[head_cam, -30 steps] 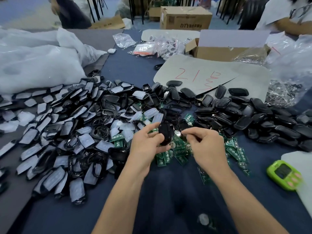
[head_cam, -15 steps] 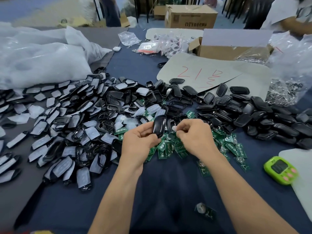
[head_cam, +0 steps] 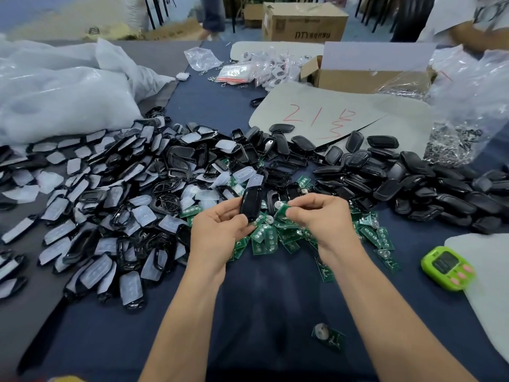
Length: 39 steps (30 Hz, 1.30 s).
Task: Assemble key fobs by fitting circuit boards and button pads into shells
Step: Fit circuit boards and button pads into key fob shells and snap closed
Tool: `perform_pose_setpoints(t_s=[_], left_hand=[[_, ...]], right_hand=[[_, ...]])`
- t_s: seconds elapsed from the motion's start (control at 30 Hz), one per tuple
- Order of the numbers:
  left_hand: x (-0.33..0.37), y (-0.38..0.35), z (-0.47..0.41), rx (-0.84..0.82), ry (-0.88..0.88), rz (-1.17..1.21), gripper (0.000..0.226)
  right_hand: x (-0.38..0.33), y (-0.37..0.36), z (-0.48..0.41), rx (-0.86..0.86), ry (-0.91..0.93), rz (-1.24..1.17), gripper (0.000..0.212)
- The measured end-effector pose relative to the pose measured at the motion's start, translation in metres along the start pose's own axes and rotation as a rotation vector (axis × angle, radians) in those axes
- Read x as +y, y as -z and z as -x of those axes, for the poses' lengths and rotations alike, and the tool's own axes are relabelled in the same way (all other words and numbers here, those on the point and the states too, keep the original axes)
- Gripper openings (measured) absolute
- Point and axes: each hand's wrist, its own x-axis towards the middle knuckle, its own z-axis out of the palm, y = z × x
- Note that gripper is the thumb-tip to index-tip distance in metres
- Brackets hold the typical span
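Observation:
My left hand grips a black key fob shell, held upright just above the table. A little to its right, my right hand pinches a small green circuit board over a heap of green circuit boards. The shell and the board are apart. To the left lies a large pile of black shells with translucent white button pads. On the right is a pile of closed black shells.
A lime-green timer sits at the right on a grey sheet. One loose circuit board lies near the front. Cardboard with red writing, an open box and plastic bags stand behind. Another person's arm is at the far right.
My left hand has turned the black shell upright and moved it slightly left. My right hand has lifted a green circuit board from the heap.

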Motion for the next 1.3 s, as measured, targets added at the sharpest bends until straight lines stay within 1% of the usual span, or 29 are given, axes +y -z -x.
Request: perform_pose_setpoints(t_s=[0.1,0.17,0.27,0.33,0.4,0.47,0.57,0.6,0.67,0.7,0.77,0.83,0.9,1.07,1.17,1.3], left_hand=[[0.0,-0.003,0.002,0.03,0.014,-0.05,0.041],[0.0,-0.005,0.002,0.046,0.03,-0.063,0.034],[0.001,-0.008,0.002,0.066,0.058,-0.056,0.03],[0.002,-0.011,0.002,0.067,0.068,-0.044,0.03],[0.003,-0.012,0.003,0.058,0.071,-0.045,0.03],[0.004,-0.013,0.004,0.044,0.066,-0.051,0.03],[0.006,-0.016,0.005,0.03,0.056,-0.041,0.031],[0.007,-0.016,0.006,0.025,0.056,-0.039,0.032],[0.007,-0.017,0.006,0.021,0.051,-0.034,0.033],[0.008,-0.017,0.007,0.019,0.049,-0.032,0.033],[0.007,-0.017,0.008,0.013,0.045,-0.028,0.034],[0.006,-0.018,0.009,0.011,0.042,-0.03,0.034],[0.005,-0.021,0.011,0.007,0.041,-0.042,0.034],[0.001,-0.033,0.015,-0.017,0.031,-0.097,0.035],[0.0,-0.041,0.02,-0.022,0.011,-0.134,0.037],[-0.002,-0.049,0.028,-0.033,-0.011,-0.152,0.038]], right_hand=[[-0.003,-0.003,0.003,0.066,-0.008,-0.193,0.026],[-0.007,-0.005,0.006,0.056,-0.028,-0.313,0.022],[-0.013,-0.006,0.009,-0.063,-0.126,-0.538,0.021],[-0.018,-0.007,0.012,-0.15,-0.154,-0.577,0.02],[-0.02,-0.01,0.015,-0.195,-0.149,-0.584,0.015],[-0.019,-0.013,0.016,-0.174,-0.102,-0.569,0.017],[-0.015,-0.016,0.016,-0.128,0.014,-0.429,0.022],[-0.013,-0.016,0.017,-0.132,0.037,-0.38,0.028],[-0.012,-0.016,0.017,-0.192,0.048,-0.311,0.045],[-0.012,-0.015,0.018,-0.23,0.041,-0.285,0.049],[-0.013,-0.013,0.017,-0.287,0.014,-0.248,0.046],[-0.012,-0.011,0.018,-0.288,-0.007,-0.213,0.041],[-0.01,-0.009,0.02,-0.252,0.02,-0.196,0.038],[-0.008,0.007,0.023,-0.128,0.172,-0.182,0.039],[-0.009,0.019,0.024,-0.086,0.186,-0.194,0.037],[-0.008,0.033,0.033,-0.063,0.2,-0.243,0.025]])
